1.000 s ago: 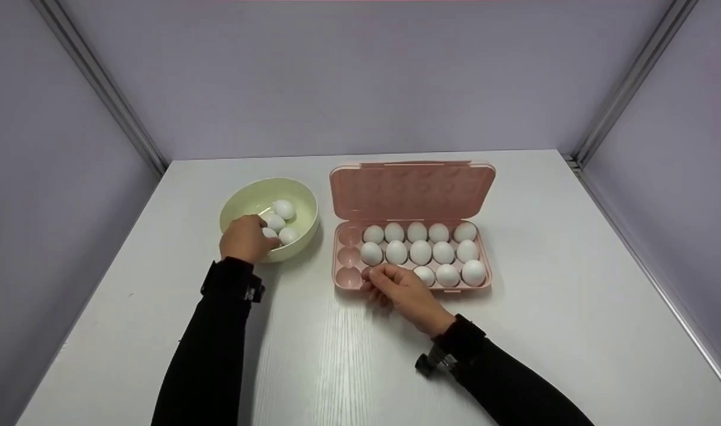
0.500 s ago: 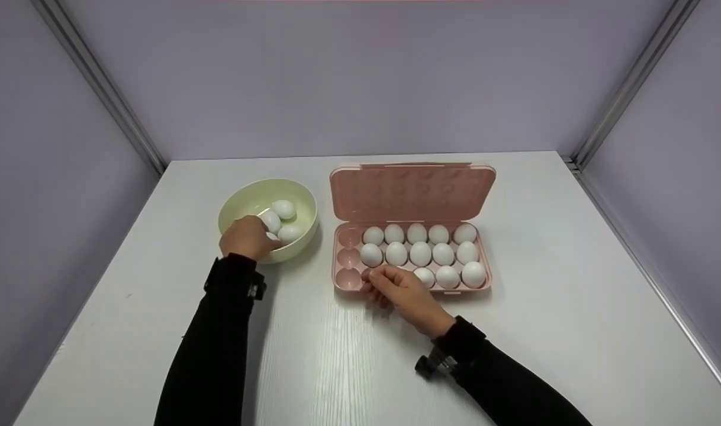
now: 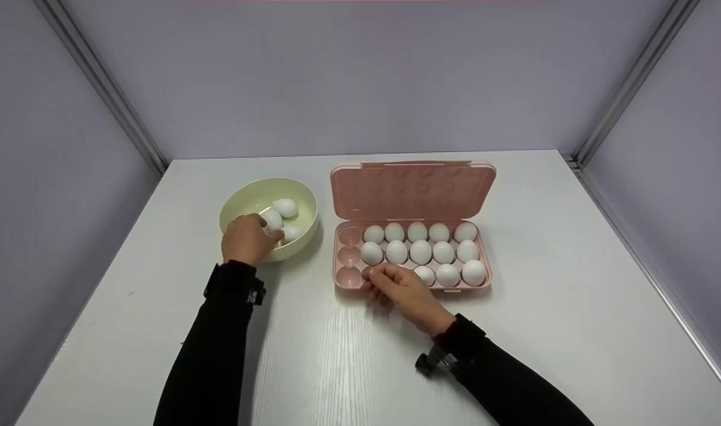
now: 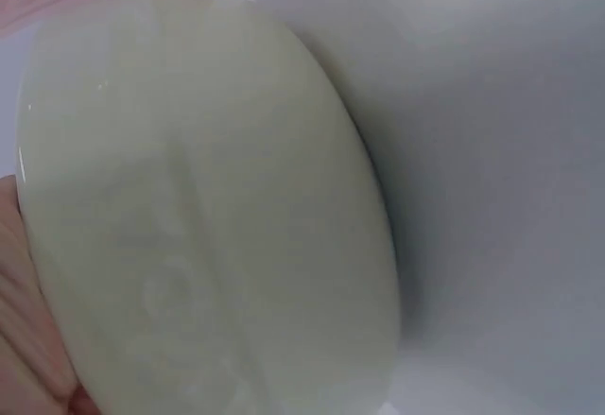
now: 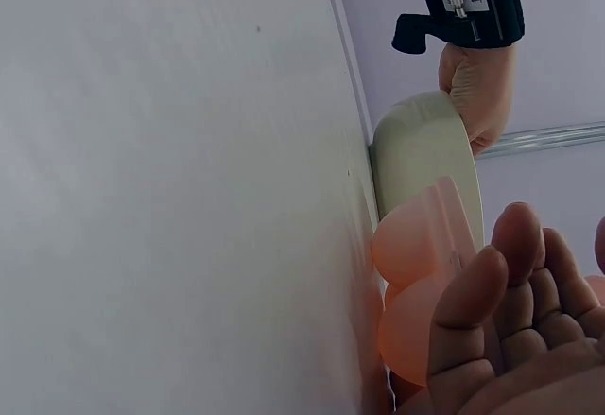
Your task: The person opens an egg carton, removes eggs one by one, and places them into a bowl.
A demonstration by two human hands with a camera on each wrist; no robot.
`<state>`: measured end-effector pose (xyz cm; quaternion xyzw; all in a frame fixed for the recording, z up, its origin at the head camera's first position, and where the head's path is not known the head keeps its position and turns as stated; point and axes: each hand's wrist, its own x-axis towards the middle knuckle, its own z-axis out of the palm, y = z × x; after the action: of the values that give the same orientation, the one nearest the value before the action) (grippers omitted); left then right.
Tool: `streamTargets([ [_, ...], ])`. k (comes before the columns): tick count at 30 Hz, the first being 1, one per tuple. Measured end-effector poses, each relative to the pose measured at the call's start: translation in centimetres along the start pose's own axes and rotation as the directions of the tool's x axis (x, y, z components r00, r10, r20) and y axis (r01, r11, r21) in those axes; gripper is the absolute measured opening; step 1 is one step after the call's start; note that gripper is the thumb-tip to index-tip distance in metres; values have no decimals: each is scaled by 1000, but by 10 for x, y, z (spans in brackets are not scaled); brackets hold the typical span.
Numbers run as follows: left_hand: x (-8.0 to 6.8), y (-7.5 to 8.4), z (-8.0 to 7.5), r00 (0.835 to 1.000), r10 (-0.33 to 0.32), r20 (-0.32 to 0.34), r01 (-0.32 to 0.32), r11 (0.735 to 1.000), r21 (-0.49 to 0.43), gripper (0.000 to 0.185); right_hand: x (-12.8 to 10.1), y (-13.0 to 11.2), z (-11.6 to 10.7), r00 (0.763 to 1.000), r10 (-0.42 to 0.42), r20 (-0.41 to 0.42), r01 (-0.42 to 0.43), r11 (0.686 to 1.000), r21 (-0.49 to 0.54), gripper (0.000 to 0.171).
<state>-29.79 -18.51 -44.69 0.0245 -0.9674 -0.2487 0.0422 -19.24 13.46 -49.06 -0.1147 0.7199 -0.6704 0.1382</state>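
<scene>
From the head view, the left hand (image 3: 246, 238) is reaching over the near rim of the pale yellow bowl (image 3: 242, 201), its fingers curling around a white egg (image 3: 272, 219); two more eggs are lying in the bowl beside it. The right hand (image 3: 399, 288) is resting at the front edge of the pink egg tray (image 3: 348, 260), fingers bent against the front row, though whether they are pinching an egg is impossible to tell here. The tray is sitting just right of the bowl on the white tabletop (image 3: 550, 307), its lid (image 3: 412, 190) standing open at the back and its leftmost column of cups showing bare.

From the left wrist view, the bowl's outer wall (image 4: 208, 226) is filling the frame, with a strip of the hand (image 4: 24, 339) at the lower left edge.

From the right wrist view, the right hand's fingers (image 5: 492, 292) are curling loosely beside the tray's pink corner (image 5: 416, 245), while the left hand (image 5: 477, 89) is dipping into the bowl (image 5: 421, 150) beyond.
</scene>
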Motion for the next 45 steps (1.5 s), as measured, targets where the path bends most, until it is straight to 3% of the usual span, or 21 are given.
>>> streamTargets([
  [3, -3, -2, 7, 993, 43, -109, -47, 999, -27, 46, 0, 0, 0, 1000, 6, -1, -6, 1000, -7, 45],
  [5, -9, 1, 13, 972, 92, -218, -107, 993, -58, 41, 0, 1, 0, 1000, 7, -1, -7, 1000, -13, 45],
  [7, -17, 8, 20, 926, 157, -344, -198, 977, -85, 33, 0, 1, 0, 1000, 8, -2, -8, 1000, -17, 45],
  [9, -28, 19, 27, 862, 227, -454, -303, 948, -100, 27, 0, 1, 0, 1000, 7, -1, -7, 1000, -19, 44],
  [11, -40, 32, 34, 798, 301, -522, -404, 910, -94, 23, 0, 0, 0, 1000, 6, -3, -6, 1000, -18, 44],
  [13, -54, 46, 41, 754, 373, -541, -485, 871, -76, 22, -1, -1, 0, 1000, 7, -3, -7, 1000, -15, 44],
  [16, -75, 62, 50, 701, 479, -528, -581, 813, -33, 22, -1, -1, 1, 1000, 6, 2, -6, 1000, -14, 44],
  [20, -94, 73, 61, 651, 578, -491, -658, 753, 14, 19, 0, 0, 0, 1000, 0, 0, 0, 1000, -14, 43],
  [23, -100, 74, 67, 652, 601, -462, -671, 742, 19, 14, 1, 0, -1, 1000, -7, -16, 6, 1000, -19, 41],
  [30, -107, 65, 76, 690, 567, -450, -637, 771, -4, 21, -1, 0, 0, 1000, -12, -2, 12, 999, -29, 37],
  [36, -107, 63, 76, 703, 563, -434, -629, 778, -9, 25, -3, -3, 2, 1000, -6, -1, 6, 999, -35, 33],
  [40, -106, 63, 74, 716, 550, -430, -616, 788, -19, 26, -5, -9, 4, 996, -88, 13, 89, 989, -122, 33],
  [42, -107, 62, 73, 721, 544, -430, -610, 792, -21, 27, -6, -12, 4, 980, -197, 15, 194, 948, -251, 31],
  [43, -107, 61, 73, 723, 542, -428, -608, 793, -24, 27, -6, -14, 4, 963, -270, 14, 258, 902, -346, 30],
  [45, -108, 60, 72, 728, 541, -422, -606, 795, -26, 27, -4, -17, 2, 907, -421, 8, 356, 756, -550, 29],
])
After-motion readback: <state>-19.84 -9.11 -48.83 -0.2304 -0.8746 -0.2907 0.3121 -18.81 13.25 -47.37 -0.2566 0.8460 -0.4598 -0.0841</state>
